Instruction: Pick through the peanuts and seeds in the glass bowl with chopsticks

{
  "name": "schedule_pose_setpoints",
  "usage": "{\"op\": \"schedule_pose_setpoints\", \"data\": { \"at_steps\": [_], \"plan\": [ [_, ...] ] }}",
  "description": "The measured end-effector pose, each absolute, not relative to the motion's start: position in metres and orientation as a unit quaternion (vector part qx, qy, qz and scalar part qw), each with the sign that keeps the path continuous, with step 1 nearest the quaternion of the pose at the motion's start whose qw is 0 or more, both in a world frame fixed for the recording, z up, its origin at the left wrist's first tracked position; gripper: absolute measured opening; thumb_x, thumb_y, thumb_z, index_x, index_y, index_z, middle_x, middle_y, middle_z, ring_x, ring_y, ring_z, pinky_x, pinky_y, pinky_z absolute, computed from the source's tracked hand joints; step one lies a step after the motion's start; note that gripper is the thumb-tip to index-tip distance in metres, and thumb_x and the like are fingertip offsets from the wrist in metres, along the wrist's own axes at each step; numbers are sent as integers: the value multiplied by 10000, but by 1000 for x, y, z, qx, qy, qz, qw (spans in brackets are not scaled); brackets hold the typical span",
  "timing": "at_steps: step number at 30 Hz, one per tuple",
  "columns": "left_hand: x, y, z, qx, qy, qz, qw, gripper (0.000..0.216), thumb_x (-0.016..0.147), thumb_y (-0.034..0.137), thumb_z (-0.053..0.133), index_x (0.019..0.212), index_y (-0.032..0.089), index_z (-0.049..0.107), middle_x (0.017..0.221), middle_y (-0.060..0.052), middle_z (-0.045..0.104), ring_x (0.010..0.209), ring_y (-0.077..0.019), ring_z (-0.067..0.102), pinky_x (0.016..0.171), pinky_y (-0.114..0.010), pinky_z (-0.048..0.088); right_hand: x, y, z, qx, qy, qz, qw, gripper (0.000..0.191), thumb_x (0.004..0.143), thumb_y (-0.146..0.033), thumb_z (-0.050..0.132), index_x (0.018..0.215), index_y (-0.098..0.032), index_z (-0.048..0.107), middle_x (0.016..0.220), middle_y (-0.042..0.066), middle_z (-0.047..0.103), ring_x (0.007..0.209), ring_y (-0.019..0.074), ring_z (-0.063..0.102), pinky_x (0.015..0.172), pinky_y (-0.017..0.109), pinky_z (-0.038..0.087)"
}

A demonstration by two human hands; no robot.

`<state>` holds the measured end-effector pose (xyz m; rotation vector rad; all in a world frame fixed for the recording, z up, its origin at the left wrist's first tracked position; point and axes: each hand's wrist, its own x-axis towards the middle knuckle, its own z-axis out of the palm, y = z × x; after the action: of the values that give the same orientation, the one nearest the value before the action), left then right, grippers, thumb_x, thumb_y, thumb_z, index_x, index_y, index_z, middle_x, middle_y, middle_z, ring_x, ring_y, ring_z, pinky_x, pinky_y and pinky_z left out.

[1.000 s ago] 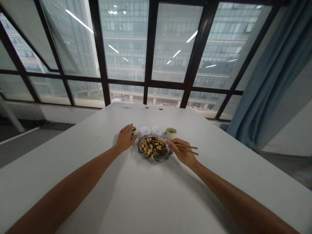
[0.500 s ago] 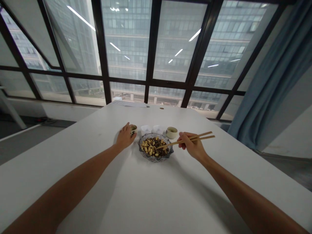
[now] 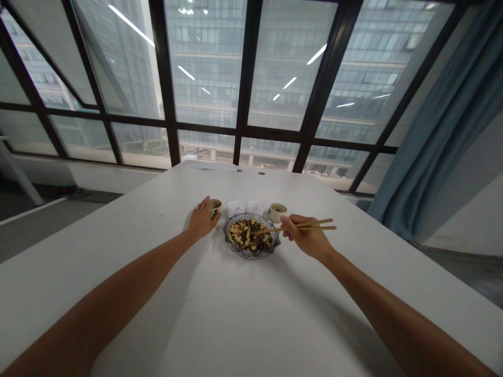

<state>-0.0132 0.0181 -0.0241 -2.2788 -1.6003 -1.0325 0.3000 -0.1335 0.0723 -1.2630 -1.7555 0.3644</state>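
Observation:
In the head view my left hand curls round the near left side of a small cream cup with dark markings, which stands on the table. My right hand grips a pair of wooden chopsticks. Their tips reach left into the heap of pale nuts and dark seeds, among the pieces; whether they pinch one I cannot tell. The heap lies in a clear glass bowl with a scalloped rim. A second cream cup stands just behind the right hand.
Two small white translucent dishes sit behind the bowl, between the cups. Papers lie at the far end of the white table. Dark-framed windows rise beyond it, with a blue curtain at the right.
My right hand has shifted slightly left, and the chopsticks lie flatter, their tips a little deeper among the nuts and seeds. My left hand stays at the cup.

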Motion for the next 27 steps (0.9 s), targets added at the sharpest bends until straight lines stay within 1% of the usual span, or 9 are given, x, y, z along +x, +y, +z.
{"op": "schedule_pose_setpoints", "data": {
  "at_steps": [3,6,9,13,17,23,27],
  "plan": [
    [-13,19,-24,-765,-537,-345,85,498,945,395,522,1379,158,466,1521,-198,473,1349,-338,520,1097,-500,460,302,-135,78,-510,-692,125,496,586,898,-680,570,582,-195,656,518,48,647,436,147,553,415,260,417],
    [-14,18,-24,-767,-537,-342,82,493,945,390,524,1378,161,466,1526,-198,467,1348,-342,521,1096,-507,461,299,-136,78,-497,-673,153,526,593,879,-714,571,639,-182,677,546,51,654,433,139,548,405,256,408],
    [-14,18,-23,-767,-538,-342,77,492,941,389,527,1372,158,468,1525,-199,467,1352,-343,516,1098,-511,462,293,-133,68,-484,-670,199,526,568,848,-717,611,668,-183,676,599,53,678,444,136,555,406,257,411],
    [-13,17,-22,-766,-536,-347,75,488,939,388,533,1366,162,469,1523,-197,470,1362,-340,508,1108,-509,455,287,-127,50,-480,-672,237,512,519,831,-689,654,653,-201,664,592,41,673,476,139,577,437,255,439],
    [-13,18,-24,-767,-528,-357,75,485,936,378,538,1367,168,467,1522,-199,468,1367,-339,503,1107,-520,453,286,-123,36,-479,-657,251,526,503,849,-665,654,647,-204,662,568,37,661,491,144,578,440,251,440],
    [-14,19,-25,-767,-527,-359,71,481,934,376,541,1366,178,468,1517,-197,473,1370,-337,498,1110,-526,446,288,-118,23,-480,-626,280,547,497,847,-663,658,707,-187,676,616,51,686,473,144,555,411,254,404],
    [-14,20,-25,-767,-530,-353,75,472,941,380,532,1363,174,471,1517,-198,472,1358,-341,509,1100,-519,456,288,-116,19,-477,-627,276,551,470,837,-648,680,717,-193,680,643,54,696,509,155,573,420,255,400]
  ]
}}
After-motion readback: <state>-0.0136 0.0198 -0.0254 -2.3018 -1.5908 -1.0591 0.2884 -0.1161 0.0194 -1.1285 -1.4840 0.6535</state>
